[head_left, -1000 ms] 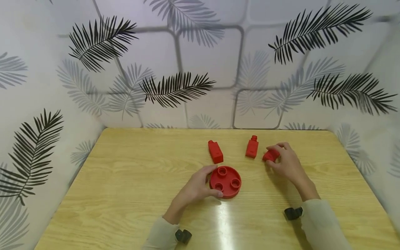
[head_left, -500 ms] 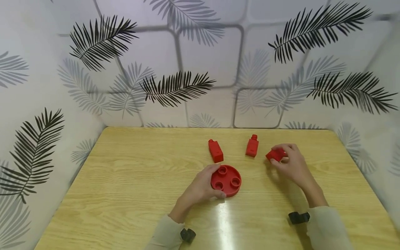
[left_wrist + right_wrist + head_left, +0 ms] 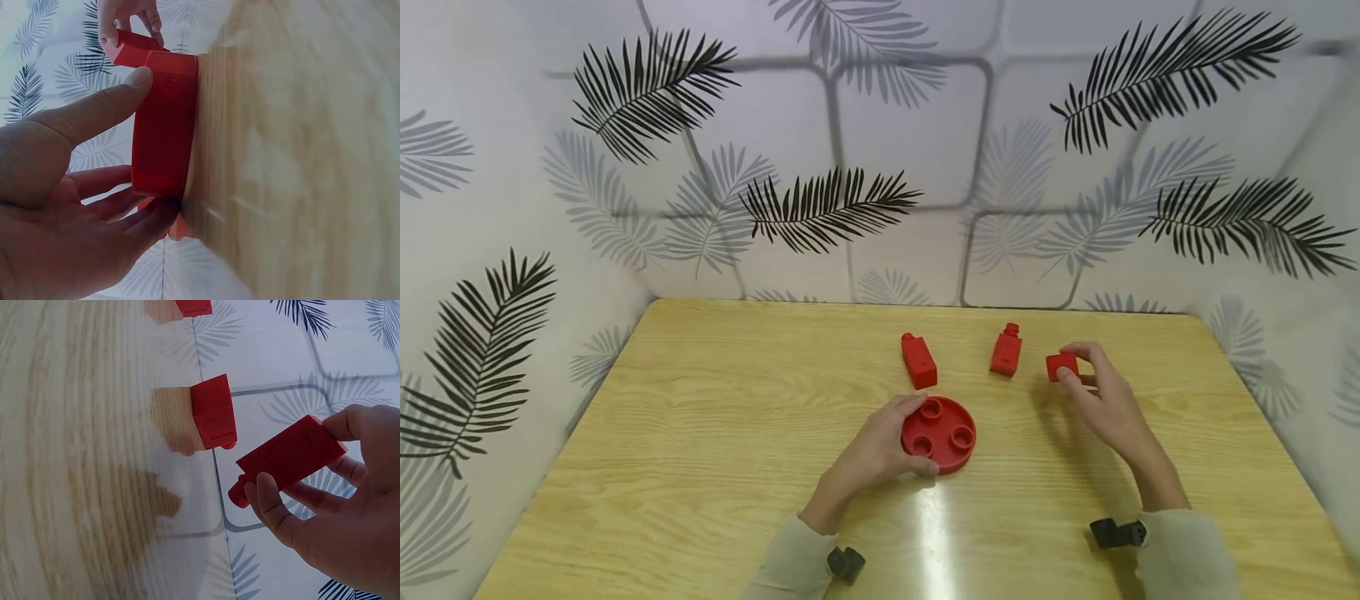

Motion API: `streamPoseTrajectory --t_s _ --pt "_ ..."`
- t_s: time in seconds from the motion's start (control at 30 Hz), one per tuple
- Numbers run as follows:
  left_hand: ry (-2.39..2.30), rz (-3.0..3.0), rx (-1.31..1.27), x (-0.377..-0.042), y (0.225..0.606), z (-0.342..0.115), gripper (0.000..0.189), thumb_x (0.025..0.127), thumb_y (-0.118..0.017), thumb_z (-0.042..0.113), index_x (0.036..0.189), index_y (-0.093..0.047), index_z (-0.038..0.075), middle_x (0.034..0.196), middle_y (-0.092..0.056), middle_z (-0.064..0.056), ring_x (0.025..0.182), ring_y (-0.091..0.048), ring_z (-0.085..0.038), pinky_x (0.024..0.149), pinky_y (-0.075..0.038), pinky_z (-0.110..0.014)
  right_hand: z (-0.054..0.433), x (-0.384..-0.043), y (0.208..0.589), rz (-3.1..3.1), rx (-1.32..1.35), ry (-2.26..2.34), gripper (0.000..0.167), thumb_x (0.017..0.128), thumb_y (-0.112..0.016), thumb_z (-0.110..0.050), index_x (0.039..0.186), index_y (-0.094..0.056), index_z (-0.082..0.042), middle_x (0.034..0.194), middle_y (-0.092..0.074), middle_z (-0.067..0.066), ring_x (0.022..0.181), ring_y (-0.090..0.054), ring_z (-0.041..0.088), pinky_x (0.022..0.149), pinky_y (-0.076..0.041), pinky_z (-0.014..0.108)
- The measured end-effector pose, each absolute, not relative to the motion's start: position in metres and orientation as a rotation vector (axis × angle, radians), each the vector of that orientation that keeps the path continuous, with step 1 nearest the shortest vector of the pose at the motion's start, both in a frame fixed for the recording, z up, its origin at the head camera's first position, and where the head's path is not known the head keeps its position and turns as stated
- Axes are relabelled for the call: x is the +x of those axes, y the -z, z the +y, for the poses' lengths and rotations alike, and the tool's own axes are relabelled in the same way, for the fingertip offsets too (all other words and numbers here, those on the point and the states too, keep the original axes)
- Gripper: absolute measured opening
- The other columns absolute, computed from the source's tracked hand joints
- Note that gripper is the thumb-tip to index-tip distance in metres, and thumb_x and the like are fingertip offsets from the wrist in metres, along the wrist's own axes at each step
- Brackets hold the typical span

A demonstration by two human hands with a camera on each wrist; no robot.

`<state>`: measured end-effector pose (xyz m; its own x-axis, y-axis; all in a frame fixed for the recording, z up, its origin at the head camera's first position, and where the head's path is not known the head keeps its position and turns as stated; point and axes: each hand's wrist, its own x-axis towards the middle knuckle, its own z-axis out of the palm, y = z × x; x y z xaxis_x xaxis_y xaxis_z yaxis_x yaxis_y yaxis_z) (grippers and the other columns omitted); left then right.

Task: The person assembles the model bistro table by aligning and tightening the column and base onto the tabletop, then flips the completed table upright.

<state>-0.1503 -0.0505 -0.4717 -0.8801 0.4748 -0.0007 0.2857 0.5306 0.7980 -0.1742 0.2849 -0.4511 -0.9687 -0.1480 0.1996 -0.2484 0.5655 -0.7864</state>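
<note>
My left hand (image 3: 872,454) grips a round red base (image 3: 942,429) by its left edge, thumb on the near side and fingers on the far side. Three ring-shaped sockets stand up inside the base's raised rim. In the left wrist view the base's side wall (image 3: 164,125) stands against the table. My right hand (image 3: 1105,408) pinches a red rectangular block with a round knob end (image 3: 294,453) above the tabletop, its shadow falling below. The head view shows the block's flat end; in the right wrist view the knob points down toward the left.
Two similar red knobbed blocks lie behind the base, one on the left (image 3: 919,362) and one on the right (image 3: 1006,354). The wood-grain table (image 3: 700,433) ends at a leaf-patterned backdrop (image 3: 910,258). Black cameras (image 3: 846,564) sit on both wrists.
My right hand has raised the block off the table and turned it, so its flat end faces the head camera. The left hand keeps hold of the base with barely any shift.
</note>
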Motion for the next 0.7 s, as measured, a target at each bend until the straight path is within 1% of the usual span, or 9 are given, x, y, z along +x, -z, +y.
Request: streamPoseTrajectory --t_s 0.07,0.13,0.2,0.3,0.4,0.53,0.6,0.7 --pt "-1.276 2.540 0.637 -0.150 0.472 -0.051 0.091 0.075 -0.094 0.017 0.151 -0.046 0.001 0.149 -0.051 -0.013 0.134 -0.049 -0.031 0.109 -0.047 -0.047 0.284 -0.175 0.453 -2.644 0.358 -1.412 0.041 0.110 -0.046 -0.021 0.146 -0.040 -0.002 0.140 -0.049 0.029 0.106 -0.065 0.049 0.081 -0.061 0.045" --pt "-1.285 2.532 0.630 -0.150 0.473 -0.052 0.092 0.075 -0.094 0.018 0.152 -0.046 0.002 0.149 -0.051 -0.012 0.134 -0.049 -0.031 0.108 -0.047 -0.047 0.284 -0.175 0.454 -2.613 0.374 -1.449 0.041 0.111 -0.043 -0.019 0.149 -0.039 -0.004 0.135 -0.051 0.028 0.100 -0.068 0.036 0.075 -0.061 0.035" --pt "-1.296 2.524 0.621 -0.151 0.473 -0.052 0.092 0.075 -0.094 0.018 0.152 -0.046 0.003 0.150 -0.051 -0.011 0.135 -0.049 -0.030 0.108 -0.047 -0.047 0.283 -0.176 0.454 -2.575 0.386 -1.513 0.042 0.112 -0.040 -0.019 0.151 -0.037 -0.004 0.132 -0.052 0.027 0.096 -0.068 0.025 0.073 -0.061 0.030" --pt "-1.295 2.526 0.615 -0.151 0.473 -0.054 0.092 0.075 -0.094 0.018 0.152 -0.046 0.004 0.150 -0.050 -0.010 0.135 -0.049 -0.029 0.108 -0.048 -0.046 0.281 -0.177 0.454 -2.516 0.403 -1.618 0.042 0.112 -0.038 -0.018 0.151 -0.036 -0.002 0.130 -0.051 0.025 0.094 -0.068 0.016 0.072 -0.061 0.030" --pt "-1.299 2.530 0.611 -0.150 0.472 -0.056 0.091 0.075 -0.094 0.018 0.152 -0.047 0.004 0.149 -0.051 -0.010 0.134 -0.049 -0.029 0.107 -0.048 -0.045 0.279 -0.177 0.455 -2.445 0.400 -1.751 0.042 0.113 -0.037 -0.018 0.150 -0.037 0.001 0.128 -0.052 0.023 0.094 -0.069 0.018 0.072 -0.061 0.030" --pt "-1.307 2.548 0.621 -0.150 0.471 -0.058 0.088 0.076 -0.093 0.017 0.150 -0.048 0.002 0.146 -0.053 -0.012 0.131 -0.051 -0.030 0.105 -0.050 -0.044 0.279 -0.176 0.455 -2.317 0.403 -1.974 0.042 0.112 -0.042 -0.018 0.151 -0.039 -0.005 0.128 -0.054 0.016 0.096 -0.072 0.020 0.076 -0.061 0.029" --pt "-1.308 2.558 0.625 -0.150 0.470 -0.059 0.087 0.076 -0.093 0.017 0.149 -0.049 0.001 0.144 -0.054 -0.013 0.129 -0.052 -0.030 0.104 -0.051 -0.044 0.280 -0.176 0.455 -2.251 0.414 -2.071 0.043 0.110 -0.045 -0.015 0.152 -0.038 -0.008 0.129 -0.055 0.012 0.098 -0.073 0.022 0.079 -0.062 0.030" --pt "-1.299 2.566 0.631 -0.151 0.470 -0.062 0.087 0.076 -0.093 0.017 0.149 -0.049 0.000 0.144 -0.054 -0.013 0.129 -0.053 -0.031 0.105 -0.050 -0.045 0.276 -0.175 0.454 -2.171 0.423 -2.165 0.045 0.108 -0.048 -0.007 0.152 -0.038 -0.008 0.129 -0.058 0.010 0.095 -0.074 0.025 0.080 -0.062 0.033"
